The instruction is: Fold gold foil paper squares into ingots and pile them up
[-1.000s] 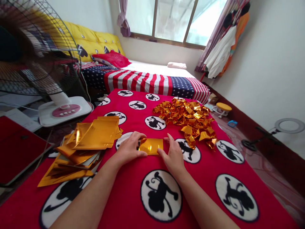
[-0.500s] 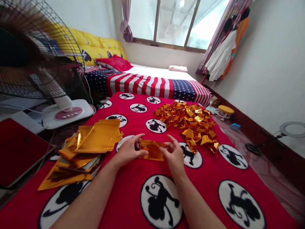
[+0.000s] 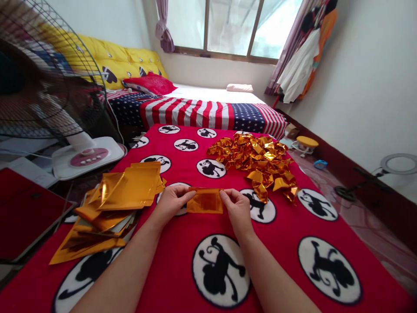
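Between my two hands is a sheet of gold foil paper (image 3: 206,201), folded along its far edge into a small rectangle. My left hand (image 3: 172,201) pinches its far left corner between thumb and fingers. At the far right corner, my right hand (image 3: 237,208) has the same kind of pinch. To the left lies a loose, uneven stack of flat gold foil sheets (image 3: 130,187). A heap of folded gold foil pieces (image 3: 257,154) sits beyond my right hand. Everything rests on a red cloth (image 3: 169,269) printed with black monkeys in white circles.
An electric fan (image 3: 87,156) stands at the left, near a dark red panel (image 3: 22,213). Behind the table is a bed with a stars-and-stripes cover (image 3: 195,114). On the floor to the right are a yellow stool (image 3: 307,141) and a ring light (image 3: 399,164).
Both hands have shifted their pinch to the paper's far corners, with fingers drawn in. The sheet now lies flatter and straighter. The camera view has shifted slightly.
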The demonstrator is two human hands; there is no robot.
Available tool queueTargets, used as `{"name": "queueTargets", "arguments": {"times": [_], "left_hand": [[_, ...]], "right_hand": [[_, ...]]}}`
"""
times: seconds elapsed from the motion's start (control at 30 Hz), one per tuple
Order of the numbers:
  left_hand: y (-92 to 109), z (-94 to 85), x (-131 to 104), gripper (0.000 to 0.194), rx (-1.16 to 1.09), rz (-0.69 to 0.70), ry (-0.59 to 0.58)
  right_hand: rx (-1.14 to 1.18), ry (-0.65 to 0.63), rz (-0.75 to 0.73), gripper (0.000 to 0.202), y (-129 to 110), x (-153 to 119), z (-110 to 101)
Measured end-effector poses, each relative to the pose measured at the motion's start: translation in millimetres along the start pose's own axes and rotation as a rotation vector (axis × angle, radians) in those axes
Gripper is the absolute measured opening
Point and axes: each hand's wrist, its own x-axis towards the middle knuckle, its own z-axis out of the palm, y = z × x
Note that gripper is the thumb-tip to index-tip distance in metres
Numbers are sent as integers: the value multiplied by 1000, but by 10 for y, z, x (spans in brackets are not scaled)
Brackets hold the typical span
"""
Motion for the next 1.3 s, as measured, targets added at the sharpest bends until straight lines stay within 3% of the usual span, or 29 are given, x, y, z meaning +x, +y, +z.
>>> {"name": "queueTargets", "arguments": {"times": [1.3], "left_hand": [[1,6,-2,42,-9,-34,13]], "right_hand": [[-14,10,-8,29,50,-4,0]]}}
